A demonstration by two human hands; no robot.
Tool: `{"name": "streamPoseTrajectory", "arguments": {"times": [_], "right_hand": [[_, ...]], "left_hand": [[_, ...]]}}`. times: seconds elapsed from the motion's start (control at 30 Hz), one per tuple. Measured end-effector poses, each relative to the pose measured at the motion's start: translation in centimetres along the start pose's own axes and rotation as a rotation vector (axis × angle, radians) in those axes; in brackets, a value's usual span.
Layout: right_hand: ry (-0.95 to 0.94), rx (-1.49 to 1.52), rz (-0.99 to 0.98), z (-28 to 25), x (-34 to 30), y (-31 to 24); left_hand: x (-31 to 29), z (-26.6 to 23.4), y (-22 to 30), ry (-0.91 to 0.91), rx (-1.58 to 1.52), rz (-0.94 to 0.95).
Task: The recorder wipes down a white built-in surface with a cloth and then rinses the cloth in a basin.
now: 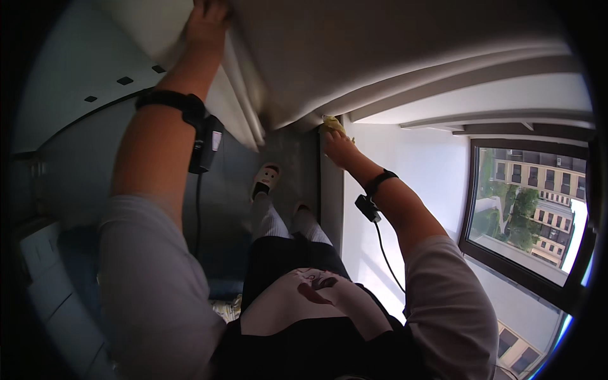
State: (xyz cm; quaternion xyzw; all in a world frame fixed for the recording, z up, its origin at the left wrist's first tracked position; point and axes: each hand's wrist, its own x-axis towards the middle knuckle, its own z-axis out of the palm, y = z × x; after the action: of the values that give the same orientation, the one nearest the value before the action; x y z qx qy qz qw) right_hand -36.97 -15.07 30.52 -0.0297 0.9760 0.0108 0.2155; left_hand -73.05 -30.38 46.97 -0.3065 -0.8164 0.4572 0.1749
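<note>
At the top edge my left hand (208, 20) is raised and closed on a grey curtain (405, 38); its fingertips are partly cut off by the frame. The curtain hangs in folds from that hand and spreads across the upper right. My right hand (341, 149) is closed on a crumpled yellow cloth (332, 124). The cloth touches the edge of the pale window sill (405, 183), close to the curtain's lower hem. Each forearm wears a black strap with a small device and cable.
A window with a dark frame (467, 196) is on the right, with buildings and trees outside. Below me lies a dark floor (288, 145), where a slippered foot (266, 178) shows. White drawers (47, 266) stand at the left. A pale panel (82, 69) fills the upper left.
</note>
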Motion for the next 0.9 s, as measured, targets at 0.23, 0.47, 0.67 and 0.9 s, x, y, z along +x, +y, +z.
{"name": "streamPoseTrajectory", "arguments": {"times": [0.23, 0.47, 0.67, 0.9], "right_hand": [[-0.269, -0.168, 0.279, 5.0, 9.3, 8.0], [-0.133, -0.028, 0.464, 7.5, 6.7, 5.2], [0.160, -0.007, 0.139, 11.4, -2.7, 0.3], [0.326, -0.099, 0.507, 9.9, 5.0, 6.0]], "left_hand": [[6.6, 10.4, 2.2, 0.180, -0.334, -0.225], [-1.0, 23.3, 14.5, -0.209, -0.951, -0.156], [-10.3, 12.9, 19.4, -0.788, -0.491, 0.468], [-18.2, 7.9, 28.4, -0.866, -0.977, 0.722]]}}
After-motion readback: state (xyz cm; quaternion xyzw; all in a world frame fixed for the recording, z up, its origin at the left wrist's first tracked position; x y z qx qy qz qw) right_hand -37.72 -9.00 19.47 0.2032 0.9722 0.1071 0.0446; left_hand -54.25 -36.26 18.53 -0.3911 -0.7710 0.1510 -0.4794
